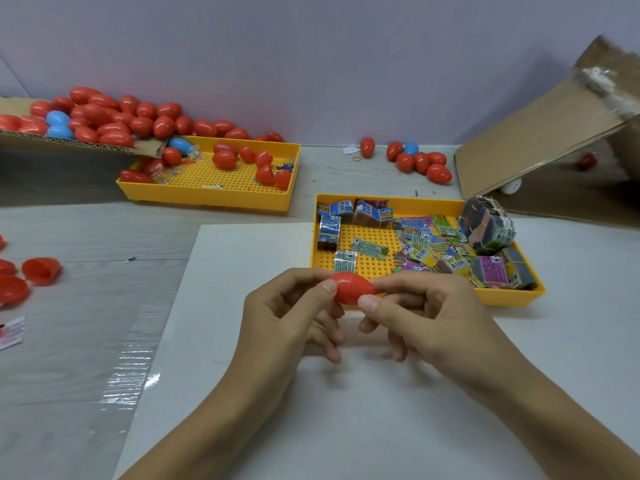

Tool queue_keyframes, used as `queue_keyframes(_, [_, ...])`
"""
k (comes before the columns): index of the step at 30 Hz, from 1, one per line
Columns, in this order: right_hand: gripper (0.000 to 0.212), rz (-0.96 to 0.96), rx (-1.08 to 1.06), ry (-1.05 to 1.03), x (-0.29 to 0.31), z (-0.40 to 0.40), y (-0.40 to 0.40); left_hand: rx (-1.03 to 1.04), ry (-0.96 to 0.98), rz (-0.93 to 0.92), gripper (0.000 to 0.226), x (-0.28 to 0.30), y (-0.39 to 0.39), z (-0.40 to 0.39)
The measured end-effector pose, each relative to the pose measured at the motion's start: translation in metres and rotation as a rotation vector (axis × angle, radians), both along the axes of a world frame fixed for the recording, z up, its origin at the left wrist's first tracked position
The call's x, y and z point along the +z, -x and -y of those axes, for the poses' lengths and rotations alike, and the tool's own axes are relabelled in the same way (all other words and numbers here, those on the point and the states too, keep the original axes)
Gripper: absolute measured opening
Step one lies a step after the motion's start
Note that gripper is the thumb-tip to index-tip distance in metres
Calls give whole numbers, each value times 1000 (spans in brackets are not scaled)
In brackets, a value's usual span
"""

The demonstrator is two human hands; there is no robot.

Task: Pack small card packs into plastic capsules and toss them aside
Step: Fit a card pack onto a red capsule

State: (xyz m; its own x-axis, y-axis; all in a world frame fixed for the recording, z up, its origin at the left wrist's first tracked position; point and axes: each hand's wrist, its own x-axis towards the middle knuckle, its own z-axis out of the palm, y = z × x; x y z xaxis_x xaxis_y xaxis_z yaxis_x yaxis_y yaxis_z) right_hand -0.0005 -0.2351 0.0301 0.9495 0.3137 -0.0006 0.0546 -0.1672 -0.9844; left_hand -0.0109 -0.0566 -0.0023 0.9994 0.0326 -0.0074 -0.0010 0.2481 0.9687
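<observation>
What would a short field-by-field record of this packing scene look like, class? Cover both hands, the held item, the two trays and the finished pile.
held item: closed red egg-shaped plastic capsule
left hand: pinches the capsule's left end
right hand: pinches its right end
near yellow perforated plastic tray: small printed card packs, loose and bundled
far yellow perforated plastic tray: red capsules, some open
finished pile: red capsules and one blue capsule, beside the cardboard flap

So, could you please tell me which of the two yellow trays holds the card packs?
The nearer yellow tray, right behind the hands, holds the card packs; the farther tray on the left holds red capsules instead.
</observation>
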Motion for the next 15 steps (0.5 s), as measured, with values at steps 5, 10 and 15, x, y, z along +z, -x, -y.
queue_keyframes(5, [21, 138, -22, 46, -1, 0, 3, -24, 35, -11, 19, 1, 0, 0])
queue_keyframes(10, [27, 182, -32, 76, -3, 1, 2, -25, 33, -9, 23, 3, 0, 1])
queue_keyframes(15, [33, 208, -48, 98, -3, 0, 2, -7, 28, 11, 17, 2, 1, 1])
